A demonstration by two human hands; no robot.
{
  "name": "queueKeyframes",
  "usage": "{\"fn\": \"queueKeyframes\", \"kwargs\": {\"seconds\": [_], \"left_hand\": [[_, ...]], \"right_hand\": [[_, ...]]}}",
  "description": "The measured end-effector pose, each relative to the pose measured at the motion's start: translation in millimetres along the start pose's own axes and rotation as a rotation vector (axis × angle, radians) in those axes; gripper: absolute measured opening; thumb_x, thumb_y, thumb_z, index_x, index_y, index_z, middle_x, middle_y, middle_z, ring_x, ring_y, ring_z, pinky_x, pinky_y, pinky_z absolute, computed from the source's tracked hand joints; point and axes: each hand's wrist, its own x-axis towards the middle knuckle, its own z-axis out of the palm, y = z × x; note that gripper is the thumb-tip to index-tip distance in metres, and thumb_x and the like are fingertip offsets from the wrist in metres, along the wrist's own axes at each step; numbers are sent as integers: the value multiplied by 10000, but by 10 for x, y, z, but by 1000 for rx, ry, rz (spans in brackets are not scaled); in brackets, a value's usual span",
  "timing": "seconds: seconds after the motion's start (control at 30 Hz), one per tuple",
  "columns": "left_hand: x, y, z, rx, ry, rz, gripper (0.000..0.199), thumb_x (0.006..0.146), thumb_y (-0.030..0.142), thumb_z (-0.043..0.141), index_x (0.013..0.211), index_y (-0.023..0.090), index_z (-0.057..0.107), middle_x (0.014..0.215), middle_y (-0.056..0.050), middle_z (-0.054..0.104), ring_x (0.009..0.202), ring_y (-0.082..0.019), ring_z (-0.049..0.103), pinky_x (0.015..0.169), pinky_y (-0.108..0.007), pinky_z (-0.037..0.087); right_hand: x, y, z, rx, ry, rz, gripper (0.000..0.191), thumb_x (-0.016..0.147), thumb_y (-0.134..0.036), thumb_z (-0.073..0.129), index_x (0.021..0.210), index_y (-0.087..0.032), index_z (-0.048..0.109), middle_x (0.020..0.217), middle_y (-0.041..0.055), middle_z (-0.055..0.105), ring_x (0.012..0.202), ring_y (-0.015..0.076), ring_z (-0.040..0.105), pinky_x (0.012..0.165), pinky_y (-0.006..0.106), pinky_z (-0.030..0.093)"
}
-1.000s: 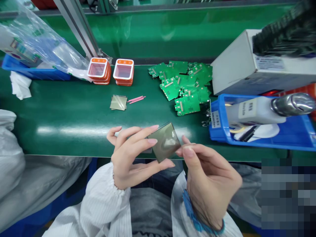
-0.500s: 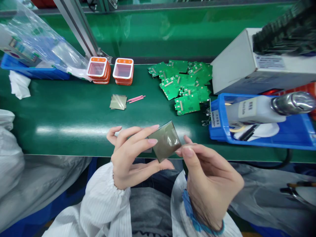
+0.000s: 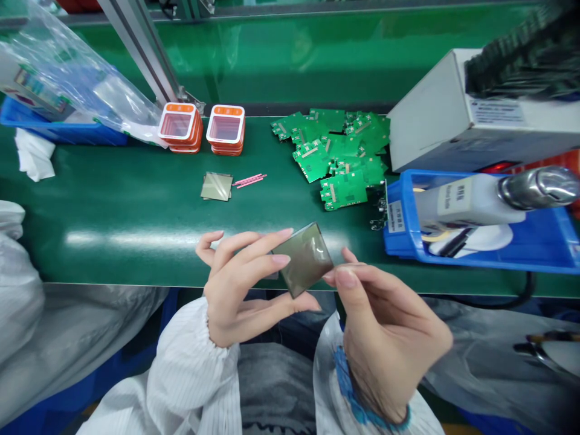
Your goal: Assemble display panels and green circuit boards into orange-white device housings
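A square, dark glassy panel [image 3: 306, 260] is held up at the table's front edge, tilted, with a light reflection on it. My left hand [image 3: 249, 278] grips it at its left corner and lower edge between fingers and thumb. At its right corner, my right hand [image 3: 385, 326] pinches with thumb and index finger. Behind my left hand, similar thin square panels [image 3: 217, 186] lie stacked on the green table [image 3: 113, 211], beside several thin pink sticks [image 3: 251, 180].
Two stacks of orange-rimmed frames [image 3: 180, 127] stand at the back left. Green circuit boards [image 3: 344, 189] lie heaped at centre right. A blue bin [image 3: 521, 257] with a bottle [image 3: 471, 199] is at right, before a white box [image 3: 426, 121]. Grey-clothed people sit at both sides.
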Motion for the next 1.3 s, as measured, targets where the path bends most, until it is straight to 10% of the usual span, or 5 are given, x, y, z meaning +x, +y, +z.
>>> {"fn": "queueKeyframes", "kwargs": {"seconds": [1.3], "left_hand": [[7,3,12,48,-1,-10,469,611,457,847,908,252,547,1033,-39,747,845,-224,644,954,-492,320]], "right_hand": [[16,8,-23,-27,-58,2,91,782,-123,715,789,-214,718,657,-69,688,559,79,629,980,408,548]]}}
